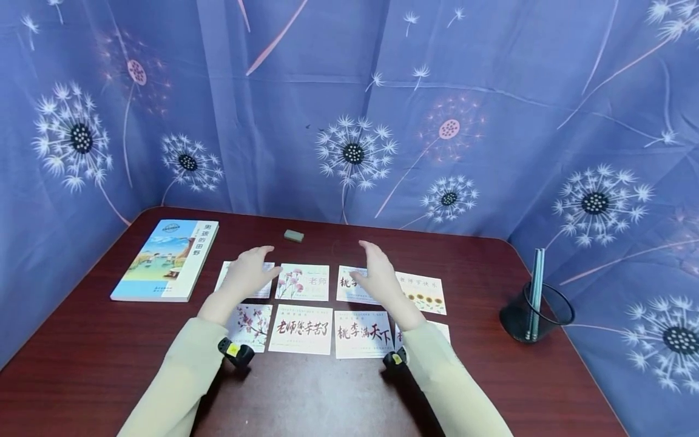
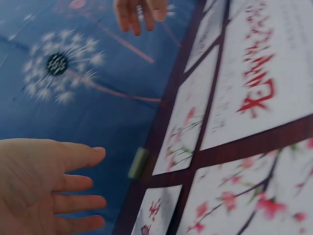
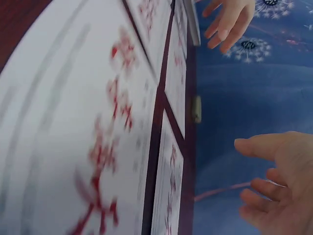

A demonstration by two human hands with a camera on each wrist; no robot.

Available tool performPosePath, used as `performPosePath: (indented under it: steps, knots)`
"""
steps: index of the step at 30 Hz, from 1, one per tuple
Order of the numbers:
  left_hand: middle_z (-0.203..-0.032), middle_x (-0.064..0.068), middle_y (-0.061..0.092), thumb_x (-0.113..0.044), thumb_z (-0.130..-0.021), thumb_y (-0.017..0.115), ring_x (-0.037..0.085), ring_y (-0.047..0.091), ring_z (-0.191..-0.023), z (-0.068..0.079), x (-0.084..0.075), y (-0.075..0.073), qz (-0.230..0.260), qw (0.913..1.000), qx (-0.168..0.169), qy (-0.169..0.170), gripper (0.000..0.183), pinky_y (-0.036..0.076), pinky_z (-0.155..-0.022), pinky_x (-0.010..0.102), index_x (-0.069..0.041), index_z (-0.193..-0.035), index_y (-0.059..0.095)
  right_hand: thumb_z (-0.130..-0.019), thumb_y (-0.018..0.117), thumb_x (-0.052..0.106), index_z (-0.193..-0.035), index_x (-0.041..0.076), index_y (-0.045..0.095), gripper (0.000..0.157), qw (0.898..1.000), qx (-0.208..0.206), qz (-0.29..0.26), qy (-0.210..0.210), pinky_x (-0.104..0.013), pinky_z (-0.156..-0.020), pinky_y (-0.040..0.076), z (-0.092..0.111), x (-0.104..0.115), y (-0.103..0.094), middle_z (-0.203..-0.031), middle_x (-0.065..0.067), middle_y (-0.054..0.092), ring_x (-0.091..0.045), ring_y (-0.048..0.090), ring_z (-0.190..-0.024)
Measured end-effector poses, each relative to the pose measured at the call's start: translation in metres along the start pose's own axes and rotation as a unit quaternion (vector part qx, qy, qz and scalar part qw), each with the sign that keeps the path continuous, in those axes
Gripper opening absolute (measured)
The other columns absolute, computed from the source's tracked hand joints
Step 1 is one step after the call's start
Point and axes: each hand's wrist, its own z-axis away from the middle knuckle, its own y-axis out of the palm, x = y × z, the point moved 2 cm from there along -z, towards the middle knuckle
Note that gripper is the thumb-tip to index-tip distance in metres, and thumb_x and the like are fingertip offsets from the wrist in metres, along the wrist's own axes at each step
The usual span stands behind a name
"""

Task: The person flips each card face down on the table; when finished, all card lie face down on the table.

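Two rows of printed cards lie on the dark red-brown table (image 1: 306, 388). My left hand (image 1: 247, 276) hovers over the cards at the left, fingers spread and holding nothing. Over the right-hand cards my right hand (image 1: 384, 280) is raised in the same way, its fingers loosely bent around nothing. The palms face each other across a gap. Between them lie a pink flower card (image 1: 302, 283) at the back and a card with red lettering (image 1: 301, 329) in front. A plum-blossom card (image 2: 254, 196) fills the lower right of the left wrist view. Both hands partly cover cards in the head view.
A book (image 1: 166, 261) with a landscape cover lies at the back left. Behind the cards sits a small greenish eraser-like block (image 1: 293, 235). A black mesh pen holder (image 1: 513, 315) with light-blue sticks stands at the right edge. A blue dandelion-print curtain (image 1: 306, 97) hangs behind the table.
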Motion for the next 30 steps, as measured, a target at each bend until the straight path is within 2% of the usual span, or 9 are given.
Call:
performPosePath:
  steps: [6,11,15,17,21,23,26,29,30]
  knots:
    - [-0.141,0.029,0.049,-0.025,-0.097,0.059,0.045,0.052,-0.124,0.003,0.024,-0.018,0.092,0.9942,-0.013,-0.054,0.057,0.047,-0.099,0.056,0.008,-0.141,0.043,-0.079,0.076,0.001,-0.132,-0.002,0.052,0.058,0.995,0.006,-0.104,-0.012,-0.046,-0.101,0.049,-0.013,0.021,0.019,-0.128,-0.018,0.061,-0.033,0.06,-0.116]
    - [-0.14,0.031,0.048,-0.026,-0.1,0.053,0.046,0.049,-0.126,0.009,0.048,-0.026,0.16,0.981,-0.013,-0.109,0.055,0.045,-0.101,0.055,0.009,-0.141,0.042,-0.081,0.072,-0.004,-0.131,-0.005,0.053,0.053,0.974,0.062,-0.217,0.023,-0.042,-0.097,0.052,-0.02,0.034,0.044,-0.124,-0.021,0.064,-0.034,0.063,-0.112]
    - [-0.144,0.033,0.041,-0.026,-0.103,0.045,0.047,0.042,-0.132,0.017,0.062,-0.032,0.237,0.9578,0.001,-0.163,0.054,0.04,-0.107,0.057,0.008,-0.145,0.038,-0.082,0.069,-0.006,-0.131,-0.008,0.053,0.052,0.941,0.101,-0.314,0.071,-0.035,-0.091,0.056,-0.024,0.047,0.061,-0.125,-0.025,0.063,-0.035,0.064,-0.113]
    - [-0.147,0.033,0.038,-0.026,-0.103,0.043,0.047,0.037,-0.136,0.019,0.066,-0.033,0.258,0.9494,0.004,-0.179,0.054,0.036,-0.11,0.057,0.007,-0.145,0.037,-0.082,0.067,-0.008,-0.132,-0.01,0.053,0.052,0.922,0.118,-0.357,0.095,-0.034,-0.091,0.056,-0.026,0.055,0.068,-0.127,-0.026,0.062,-0.036,0.063,-0.115]
    - [-0.143,0.034,0.043,-0.027,-0.103,0.043,0.046,0.04,-0.134,0.022,0.074,-0.037,0.259,0.9459,-0.012,-0.194,0.054,0.036,-0.11,0.057,0.009,-0.144,0.039,-0.085,0.064,-0.007,-0.134,-0.011,0.05,0.051,0.886,0.164,-0.415,0.124,-0.034,-0.095,0.055,-0.028,0.07,0.08,-0.13,-0.027,0.059,-0.035,0.06,-0.12]
    - [-0.138,0.034,0.048,-0.027,-0.102,0.044,0.045,0.047,-0.129,0.023,0.078,-0.039,0.258,0.9439,-0.023,-0.205,0.054,0.043,-0.104,0.053,0.01,-0.142,0.041,-0.088,0.063,-0.005,-0.136,-0.01,0.048,0.051,0.871,0.191,-0.432,0.136,-0.034,-0.098,0.053,-0.028,0.076,0.085,-0.133,-0.026,0.058,-0.034,0.058,-0.123]
    - [-0.138,0.034,0.048,-0.028,-0.102,0.044,0.042,0.051,-0.127,0.022,0.085,-0.038,0.285,0.9332,-0.006,-0.219,0.056,0.048,-0.102,0.047,0.012,-0.142,0.04,-0.088,0.06,-0.008,-0.139,-0.011,0.044,0.054,0.844,0.22,-0.465,0.151,-0.037,-0.102,0.05,-0.028,0.082,0.092,-0.137,-0.028,0.054,-0.036,0.054,-0.128]
    - [-0.139,0.032,0.048,-0.032,-0.102,0.045,0.039,0.053,-0.126,0.01,0.108,-0.022,0.303,0.925,0.004,-0.229,0.059,0.05,-0.101,0.043,0.013,-0.141,0.04,-0.085,0.056,-0.014,-0.141,-0.012,0.04,0.058,0.825,0.231,-0.491,0.159,-0.039,-0.103,0.049,-0.029,0.086,0.097,-0.139,-0.031,0.05,-0.038,0.051,-0.13]
    - [-0.14,0.032,0.046,-0.034,-0.103,0.043,0.04,0.051,-0.128,0.005,0.117,-0.015,0.308,0.9237,0.013,-0.228,0.062,0.047,-0.105,0.045,0.013,-0.142,0.038,-0.084,0.055,-0.016,-0.142,-0.012,0.039,0.06,0.819,0.236,-0.497,0.16,-0.039,-0.104,0.048,-0.029,0.088,0.099,-0.14,-0.031,0.049,-0.039,0.05,-0.131]
